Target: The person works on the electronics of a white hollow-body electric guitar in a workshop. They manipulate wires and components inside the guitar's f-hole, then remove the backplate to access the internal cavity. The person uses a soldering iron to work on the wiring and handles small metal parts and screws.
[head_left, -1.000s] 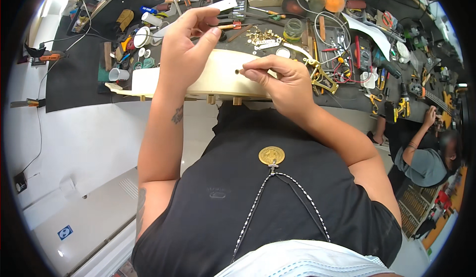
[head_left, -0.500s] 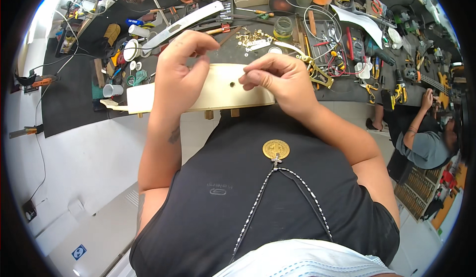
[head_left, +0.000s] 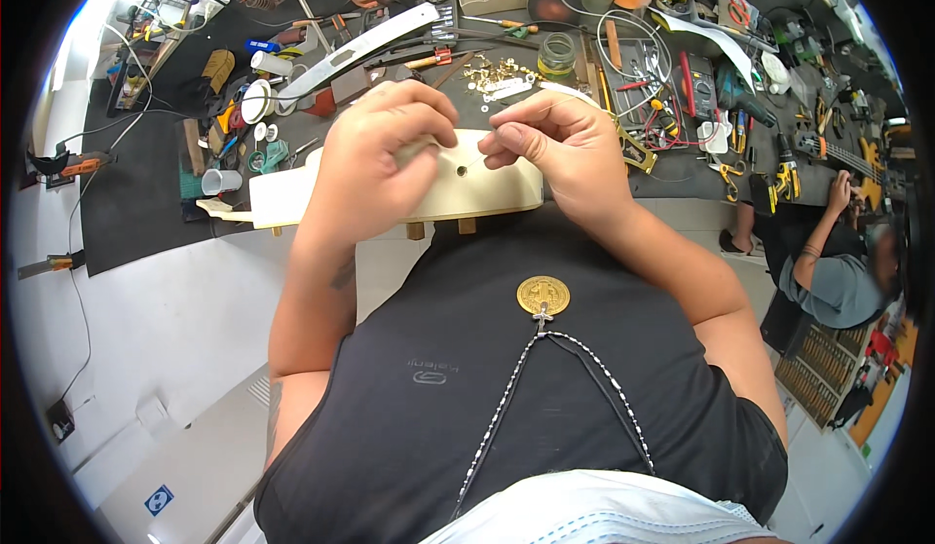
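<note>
A cream-coloured guitar body (head_left: 282, 193) lies edge-up along the near side of the bench, with a small round hole (head_left: 462, 170) in its side. My left hand (head_left: 385, 159) hovers over the body left of the hole, slightly blurred. Its fingers are half curled, a gap shows between thumb and fingers, and nothing is visible in them. Just right of the hole, my right hand (head_left: 565, 154) pinches thumb against fingertips. A faint thin line shows by those fingertips, too fine to name. Small wooden blocks (head_left: 416, 230) show under the body's near edge.
Behind the body, the dark bench holds a long metal straightedge (head_left: 360, 55), small brass-coloured parts (head_left: 497, 72), a glass jar (head_left: 556, 55) and a red multimeter (head_left: 697, 86). A white cup (head_left: 222, 181) stands at left. At far right another person (head_left: 828, 271) works at a guitar (head_left: 847, 159).
My left hand has shifted right, closer to the hole, and its fingers point more to the right. My right hand has moved slightly right, still pinched. The body has shifted very slightly.
</note>
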Demonstrator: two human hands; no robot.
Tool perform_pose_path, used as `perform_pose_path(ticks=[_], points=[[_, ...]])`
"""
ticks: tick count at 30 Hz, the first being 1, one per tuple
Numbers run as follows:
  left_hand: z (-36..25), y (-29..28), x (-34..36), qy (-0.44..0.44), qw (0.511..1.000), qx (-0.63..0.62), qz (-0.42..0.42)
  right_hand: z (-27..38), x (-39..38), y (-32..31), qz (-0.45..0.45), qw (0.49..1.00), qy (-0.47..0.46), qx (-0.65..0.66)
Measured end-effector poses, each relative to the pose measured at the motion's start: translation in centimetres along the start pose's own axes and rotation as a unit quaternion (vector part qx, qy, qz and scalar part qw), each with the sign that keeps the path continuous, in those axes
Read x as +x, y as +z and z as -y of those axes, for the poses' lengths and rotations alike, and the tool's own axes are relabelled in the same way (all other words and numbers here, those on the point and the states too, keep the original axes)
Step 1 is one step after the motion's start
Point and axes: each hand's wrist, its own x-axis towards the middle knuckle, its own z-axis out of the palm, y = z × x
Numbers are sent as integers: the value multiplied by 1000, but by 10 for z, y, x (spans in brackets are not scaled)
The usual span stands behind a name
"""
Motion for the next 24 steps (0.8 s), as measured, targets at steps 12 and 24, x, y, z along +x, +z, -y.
perform_pose_path(ticks=[12, 24], points=[[-5, 1, 3, 44, 995, 34, 81, -5, -2, 1, 2, 995, -95, -26], [-9, 5, 5, 76, 996, 5, 42, -12, -13, 0, 79, 956, -86, -268]])
